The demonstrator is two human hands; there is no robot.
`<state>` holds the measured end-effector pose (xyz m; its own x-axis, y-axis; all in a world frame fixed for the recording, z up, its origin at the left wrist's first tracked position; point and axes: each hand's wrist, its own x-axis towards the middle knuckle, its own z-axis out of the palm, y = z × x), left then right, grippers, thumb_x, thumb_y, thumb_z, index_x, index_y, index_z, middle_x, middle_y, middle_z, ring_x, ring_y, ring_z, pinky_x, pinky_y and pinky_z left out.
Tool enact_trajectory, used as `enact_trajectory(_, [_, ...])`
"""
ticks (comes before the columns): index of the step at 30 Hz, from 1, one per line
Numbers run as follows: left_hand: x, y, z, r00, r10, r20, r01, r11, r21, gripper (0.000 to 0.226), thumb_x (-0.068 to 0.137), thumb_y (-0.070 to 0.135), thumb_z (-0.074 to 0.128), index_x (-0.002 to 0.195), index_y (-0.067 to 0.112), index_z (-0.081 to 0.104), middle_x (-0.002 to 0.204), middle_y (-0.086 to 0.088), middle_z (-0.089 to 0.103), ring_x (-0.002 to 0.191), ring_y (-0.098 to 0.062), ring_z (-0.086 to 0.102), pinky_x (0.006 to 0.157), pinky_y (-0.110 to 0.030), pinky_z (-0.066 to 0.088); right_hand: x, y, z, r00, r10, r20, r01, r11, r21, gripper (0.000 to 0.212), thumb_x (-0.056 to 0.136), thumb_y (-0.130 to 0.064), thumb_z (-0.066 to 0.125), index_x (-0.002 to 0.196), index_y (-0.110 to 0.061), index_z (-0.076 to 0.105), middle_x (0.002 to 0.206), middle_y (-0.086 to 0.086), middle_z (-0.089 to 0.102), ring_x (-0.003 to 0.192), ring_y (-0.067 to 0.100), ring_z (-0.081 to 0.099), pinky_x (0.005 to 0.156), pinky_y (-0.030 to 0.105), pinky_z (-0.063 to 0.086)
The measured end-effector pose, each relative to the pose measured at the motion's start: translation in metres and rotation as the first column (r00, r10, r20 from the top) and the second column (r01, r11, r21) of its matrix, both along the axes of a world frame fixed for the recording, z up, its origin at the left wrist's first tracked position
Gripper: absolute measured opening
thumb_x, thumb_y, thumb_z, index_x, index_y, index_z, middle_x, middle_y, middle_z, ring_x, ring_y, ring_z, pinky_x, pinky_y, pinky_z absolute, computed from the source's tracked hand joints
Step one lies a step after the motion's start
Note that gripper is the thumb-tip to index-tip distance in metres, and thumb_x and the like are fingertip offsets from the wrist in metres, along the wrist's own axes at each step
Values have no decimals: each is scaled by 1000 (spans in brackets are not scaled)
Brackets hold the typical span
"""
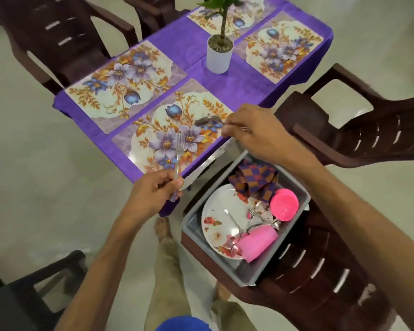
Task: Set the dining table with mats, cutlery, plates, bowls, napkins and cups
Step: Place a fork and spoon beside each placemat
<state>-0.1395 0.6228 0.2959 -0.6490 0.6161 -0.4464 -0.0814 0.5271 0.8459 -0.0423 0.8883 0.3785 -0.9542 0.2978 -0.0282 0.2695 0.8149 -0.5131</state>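
I am seeing two hands over the near mat (pixel 167 137) — left hand (pixel 151 194) gripping a fork (pixel 178 151), right hand (pixel 253 132) pinching a spoon (pixel 208 121).

four floral mats are laid on the purple-clothed table, the nearest mat (pixel 175 130) at the table's near corner. a fork (pixel 178 151) is held upright over it, tines up; a spoon (pixel 208 121) is held level above its right edge. in the grey tub (pixel 239 271), floral plates (pixel 216 223), a checked napkin (pixel 253 179), a pink bowl (pixel 284 204), a pink cup (pixel 257 242) on its side and loose cutlery (pixel 263 217) are gathered.
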Motion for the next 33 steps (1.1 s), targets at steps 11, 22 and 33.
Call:
enact_trajectory(11, [-149,22,-48,965,13,264,1,999,-54,19,97,23,74,88,6,78,86,-16,78,92,-40,75,89,-52,62,-135,17,-97,851,187,490,12,926,-376,27,98,-32,71,73,-23,72,72,-2,68,68,3,56,73,28,44])
enact_trajectory(22, [-162,34,-126,538,595,596,-607,765,-216,26,90,10,81,111,-4,75,85,-10,78,65,-14,74,63,-29,64,-141,37,-145,763,-543,350,626,488,-608,25,100,-25,67,101,-1,75,86,5,71,58,-3,58,54,13,49])
enact_trajectory(33, [-133,28,-185,591,709,385,-656,700,-283,4,89,9,82,88,6,79,78,-14,78,74,-29,78,78,-47,66,-139,28,-200,745,-557,367,636,426,-644,17,100,-31,68,99,-17,77,86,-3,80,73,11,75,63,18,55])
